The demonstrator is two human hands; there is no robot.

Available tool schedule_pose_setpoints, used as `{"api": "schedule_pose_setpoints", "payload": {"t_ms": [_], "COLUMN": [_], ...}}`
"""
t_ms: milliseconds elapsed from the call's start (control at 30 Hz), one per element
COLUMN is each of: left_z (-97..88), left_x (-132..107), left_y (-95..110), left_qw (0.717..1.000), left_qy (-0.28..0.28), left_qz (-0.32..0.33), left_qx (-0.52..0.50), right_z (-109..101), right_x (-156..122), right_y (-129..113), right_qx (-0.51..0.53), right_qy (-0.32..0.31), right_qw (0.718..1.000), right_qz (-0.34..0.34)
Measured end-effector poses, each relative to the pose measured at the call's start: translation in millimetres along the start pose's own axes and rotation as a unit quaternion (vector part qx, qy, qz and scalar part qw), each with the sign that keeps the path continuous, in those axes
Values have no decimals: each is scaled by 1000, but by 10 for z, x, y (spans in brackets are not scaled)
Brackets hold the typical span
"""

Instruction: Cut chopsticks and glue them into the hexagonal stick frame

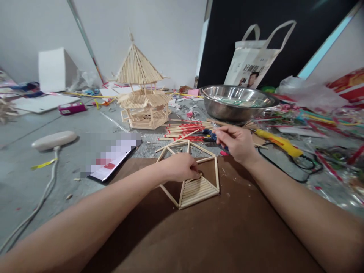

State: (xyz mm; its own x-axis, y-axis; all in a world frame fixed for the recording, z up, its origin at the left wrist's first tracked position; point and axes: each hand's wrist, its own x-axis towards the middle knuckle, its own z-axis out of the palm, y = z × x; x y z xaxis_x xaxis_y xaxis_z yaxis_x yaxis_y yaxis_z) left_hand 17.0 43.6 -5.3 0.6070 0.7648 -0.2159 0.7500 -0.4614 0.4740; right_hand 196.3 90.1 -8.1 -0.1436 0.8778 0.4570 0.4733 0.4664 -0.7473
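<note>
A flat hexagonal frame of thin wooden sticks lies on a brown board; one wedge of it is filled with parallel sticks. My left hand rests on the frame's middle, fingers curled and pressed down on the sticks. My right hand hovers just behind the frame, fingers closed around a small tool with blue and pink handles, its exact kind unclear. A bundle of loose sticks with red wrappers lies right behind the frame.
A finished stick pagoda stands at the back centre. A steel bowl and a tote bag sit behind right. A yellow glue gun with black cord lies right. A white device with cable lies left.
</note>
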Motion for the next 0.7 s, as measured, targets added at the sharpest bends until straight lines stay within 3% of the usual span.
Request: {"api": "schedule_pose_setpoints", "payload": {"t_ms": [133,233,300,367,500,600,700], "left_z": [13,16,13,11,28,57,77], "left_x": [9,12,13,14,23,37,50], "left_y": [-19,-22,-19,-17,-15,-23,-34], "left_qw": [1000,1000,1000,1000,992,982,973], "left_qy": [3,2,6,13,56,119,175], "left_qz": [-3,1,-6,-15,-8,5,9], "left_qx": [0,1,-2,-21,-114,-150,-149], "right_z": [-117,-260,-350,-411,-418,-372,-347], "right_x": [160,141,28,-125,-357,-402,-408], "right_y": [72,87,87,96,159,214,248], "right_qx": [143,120,27,-132,-418,-485,-516], "right_qy": [83,120,107,77,-22,-114,-125], "right_qw": [983,980,989,986,907,865,846], "right_qz": [83,106,103,73,49,58,47]}}
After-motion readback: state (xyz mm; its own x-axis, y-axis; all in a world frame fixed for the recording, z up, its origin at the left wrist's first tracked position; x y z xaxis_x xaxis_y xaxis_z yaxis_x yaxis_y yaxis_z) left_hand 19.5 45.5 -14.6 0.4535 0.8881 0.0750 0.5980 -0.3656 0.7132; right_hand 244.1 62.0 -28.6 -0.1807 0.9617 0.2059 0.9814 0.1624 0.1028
